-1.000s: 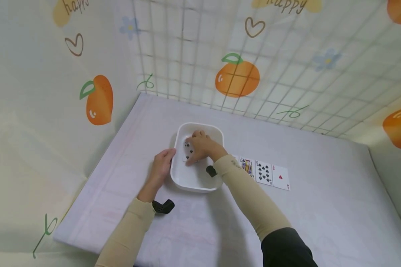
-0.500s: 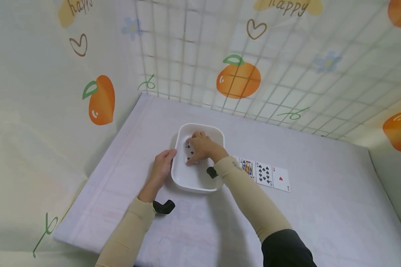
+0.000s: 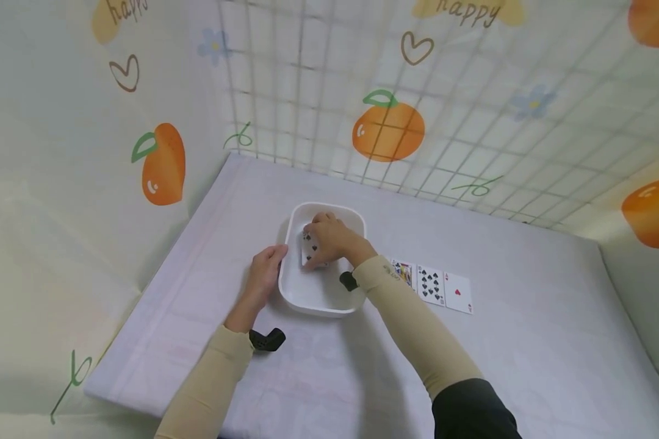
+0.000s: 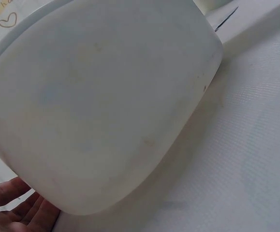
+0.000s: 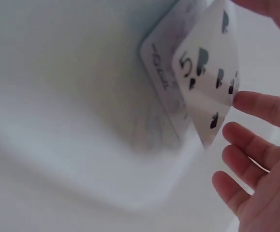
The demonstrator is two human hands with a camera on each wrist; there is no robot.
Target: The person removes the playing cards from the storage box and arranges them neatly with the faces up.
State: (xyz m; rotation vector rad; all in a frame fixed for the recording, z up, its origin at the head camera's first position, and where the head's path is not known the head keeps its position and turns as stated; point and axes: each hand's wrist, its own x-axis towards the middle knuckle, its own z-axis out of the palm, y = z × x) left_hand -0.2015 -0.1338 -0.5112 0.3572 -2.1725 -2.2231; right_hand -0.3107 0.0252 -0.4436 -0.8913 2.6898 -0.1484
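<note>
In the head view my left hand [image 3: 265, 271] holds the left side of a white plastic tub [image 3: 315, 297], its thumb at the rim. The left wrist view shows its fingers [image 4: 40, 212] against the tub's outer wall. My right hand [image 3: 329, 239] reaches inside the tub and pinches a five of spades playing card [image 5: 202, 82] between thumb and index finger. The card bows, with one end up off the bottom. Under it a second card [image 5: 160, 70], seemingly a joker, lies in the tub. The right hand's other fingers [image 5: 241, 164] are spread and touch no card.
On the table right of the tub lie an ace of hearts [image 3: 458, 292], a spades number card [image 3: 431, 285] and a face card [image 3: 404, 272] in a row. My right sleeve [image 3: 406, 323] partly covers the row. A wire grid [image 3: 318, 91] stands behind the table.
Both hands keep nearly the same places at the tub. The head view has shifted slightly. My right hand stays on the card throughout.
</note>
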